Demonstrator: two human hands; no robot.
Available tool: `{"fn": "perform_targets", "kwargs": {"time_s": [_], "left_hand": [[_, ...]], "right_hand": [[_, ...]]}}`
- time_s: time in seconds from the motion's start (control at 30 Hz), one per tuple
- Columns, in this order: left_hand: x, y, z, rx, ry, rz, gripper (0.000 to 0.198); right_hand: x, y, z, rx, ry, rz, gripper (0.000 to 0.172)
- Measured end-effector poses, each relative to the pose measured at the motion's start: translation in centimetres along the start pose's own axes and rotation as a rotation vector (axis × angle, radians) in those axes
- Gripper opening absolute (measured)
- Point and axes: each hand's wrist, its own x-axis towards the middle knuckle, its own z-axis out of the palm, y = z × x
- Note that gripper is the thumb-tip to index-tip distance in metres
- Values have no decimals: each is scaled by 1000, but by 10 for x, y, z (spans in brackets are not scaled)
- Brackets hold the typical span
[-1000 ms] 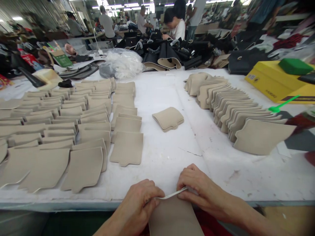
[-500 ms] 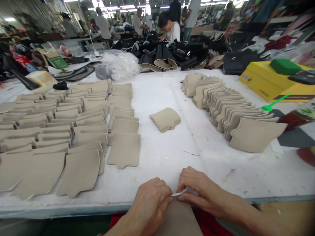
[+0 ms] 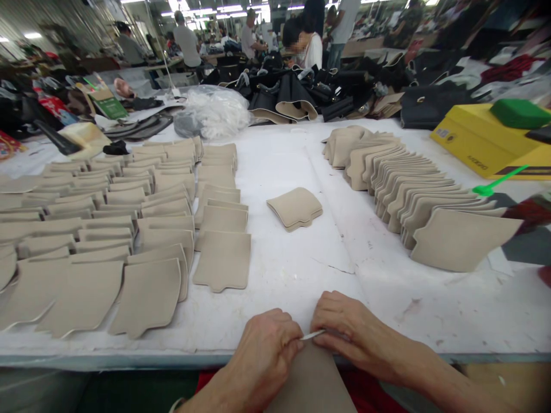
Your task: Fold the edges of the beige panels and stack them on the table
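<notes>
My left hand (image 3: 269, 351) and my right hand (image 3: 350, 332) are both closed on the top edge of a beige cut piece (image 3: 312, 381) at the table's near edge. The two hands sit close together, thumbs almost touching, pinching the pale edge between them. The piece hangs down toward me below the table edge. Rows of the same beige pieces (image 3: 107, 229) lie overlapped on the left. A fanned stack of beige pieces (image 3: 413, 189) lies on the right. A small folded pile (image 3: 295, 207) rests in the middle.
The white table (image 3: 284, 269) reaches back to a clear plastic bag (image 3: 213, 112) and black bag parts (image 3: 293, 94). A yellow box (image 3: 482, 140) with a green block and a green tool (image 3: 497, 182) sits at right. Other people work at tables behind.
My left hand has slid right along the piece's top edge toward my right hand, closing the gap between them. The right hand has stayed in place.
</notes>
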Motion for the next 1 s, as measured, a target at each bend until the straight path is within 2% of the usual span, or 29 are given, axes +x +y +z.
{"fn": "perform_targets", "kwargs": {"time_s": [0.13,0.27,0.37,0.47,0.57,0.63,0.7,0.77,0.87,1.0], "left_hand": [[-3,-4,-3,8,-11,1,20],[-18,-18,-12,-40,-23,-94,15],[-29,-27,-18,-65,12,-115,18],[-32,-32,-18,-21,63,-80,22],[-29,-30,-13,3,96,-33,22],[-27,-28,-10,18,119,0,22],[-26,-26,-7,36,141,23,23],[-27,-28,-6,55,161,62,24],[-31,-39,-8,105,186,198,25],[-27,-60,-13,168,272,316,30]], "right_hand": [[1,1,5,20,-36,-25,16],[-6,12,9,94,24,27,30],[-9,18,9,164,45,68,29],[-6,14,7,88,0,56,26],[5,2,11,-69,-62,57,6],[13,-6,19,-135,-87,71,9],[21,-12,27,-184,-103,90,3],[24,-13,31,-219,-121,96,11],[16,-8,25,-202,-112,89,22],[-1,4,12,-30,66,151,27]]}}
